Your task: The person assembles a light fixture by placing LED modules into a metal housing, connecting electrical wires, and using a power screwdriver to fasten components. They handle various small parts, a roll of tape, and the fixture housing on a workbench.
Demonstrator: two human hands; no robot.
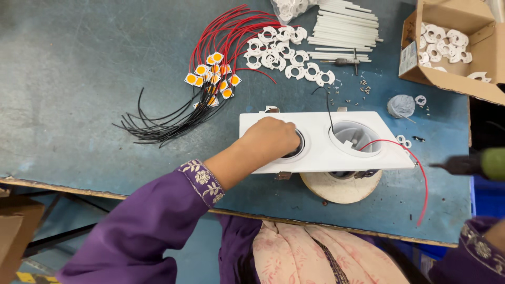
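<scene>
My left hand (pixel 271 138) rests closed over the left round opening of a white twin lamp housing (pixel 315 155) and covers most of that opening. The housing lies on a round wooden disc (pixel 341 188). Its right opening (pixel 355 138) is uncovered, with a black wire and a red wire (pixel 418 173) coming out of it. At the right edge a green power screwdriver (pixel 473 164) points left toward the housing. Only the wrist of my right hand (pixel 497 231) and its purple cuff show, and its fingers are out of frame.
Yellow square light chips (pixel 213 73) with red and black leads lie at the back left. Behind the housing are white plastic rings (pixel 284 52), white tubes (pixel 344 29), small screws (pixel 363 89) and a grey wad (pixel 401 105). A cardboard box (pixel 473 87) holds more rings.
</scene>
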